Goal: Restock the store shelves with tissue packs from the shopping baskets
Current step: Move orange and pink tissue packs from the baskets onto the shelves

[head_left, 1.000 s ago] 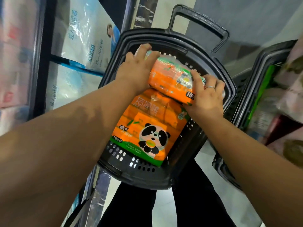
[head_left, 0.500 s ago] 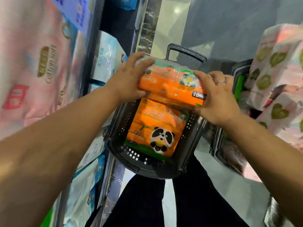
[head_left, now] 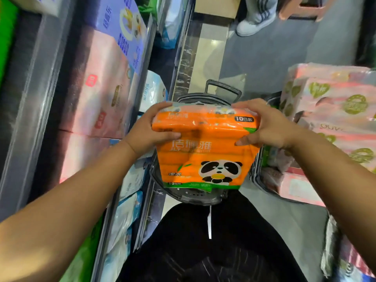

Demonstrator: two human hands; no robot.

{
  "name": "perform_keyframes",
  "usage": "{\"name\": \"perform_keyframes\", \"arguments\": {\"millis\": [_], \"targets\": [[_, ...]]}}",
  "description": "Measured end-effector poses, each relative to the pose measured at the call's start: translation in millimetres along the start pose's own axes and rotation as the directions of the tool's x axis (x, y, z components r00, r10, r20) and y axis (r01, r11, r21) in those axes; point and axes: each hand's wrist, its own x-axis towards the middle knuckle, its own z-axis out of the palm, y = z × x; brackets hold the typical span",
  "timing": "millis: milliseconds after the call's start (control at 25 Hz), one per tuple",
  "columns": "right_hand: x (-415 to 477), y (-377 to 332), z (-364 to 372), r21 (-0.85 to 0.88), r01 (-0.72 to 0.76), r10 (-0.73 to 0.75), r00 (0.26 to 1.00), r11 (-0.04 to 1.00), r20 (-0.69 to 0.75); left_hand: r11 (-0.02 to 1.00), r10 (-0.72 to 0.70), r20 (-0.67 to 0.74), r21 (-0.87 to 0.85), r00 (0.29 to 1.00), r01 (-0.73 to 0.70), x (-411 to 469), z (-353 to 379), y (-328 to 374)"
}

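Observation:
An orange tissue pack (head_left: pixel 205 155) with a panda picture hangs in the air over the black shopping basket (head_left: pixel 195 198). My left hand (head_left: pixel 150 131) grips its upper left corner, thumb across the front. On the upper right corner my right hand (head_left: pixel 268 127) grips the same way. The pack's front faces me and hides the inside of the basket. Only the basket's near rim and its handle (head_left: pixel 221 86) show.
Store shelves (head_left: pixel 30 119) run along the left, stocked with pink packs (head_left: pixel 101 98), a blue box (head_left: pixel 122 27) and pale blue packs (head_left: pixel 126 216) lower down. A second basket (head_left: pixel 257 180) with pink heart-print packs (head_left: pixel 335 110) stands on the right. Another person's shoe (head_left: pixel 254 23) is far ahead.
Both hands have lifted the orange pack up out of the basket and tilted its panda front toward me. My view has risen, so the basket looks smaller.

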Motion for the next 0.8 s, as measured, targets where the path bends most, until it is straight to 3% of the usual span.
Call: {"name": "perform_keyframes", "arguments": {"millis": [240, 360, 520, 600, 680, 800], "targets": [[-32, -43, 11, 0.236, 0.028, -0.008, 0.996, 0.971, -0.088, 0.983, -0.053, -0.116, -0.183, 0.992, 0.031, -54, -15, 22], [-44, -56, 27, 0.469, 0.068, 0.003, 0.989, 0.881, -0.148, 0.975, -0.070, -0.208, -0.221, 0.976, 0.023, -77, -22, 33], [-49, -70, 42, 0.569, 0.075, -0.027, 0.995, 0.819, -0.092, 0.942, -0.079, -0.342, -0.333, 0.936, -0.043, -107, -25, 51], [-43, -81, 40, 0.548, 0.099, -0.069, 0.995, 0.831, -0.074, 0.900, -0.133, -0.473, -0.426, 0.871, -0.094, -121, -17, 63], [-37, -100, 31, 0.522, 0.141, -0.124, 0.990, 0.841, -0.068, 0.860, -0.205, -0.640, -0.479, 0.741, -0.176, -131, -6, 74], [-29, -132, 17, 0.440, 0.241, -0.209, 0.971, 0.865, -0.119, 0.812, -0.307, -0.754, -0.526, 0.581, -0.254, -142, 3, 97]]}}
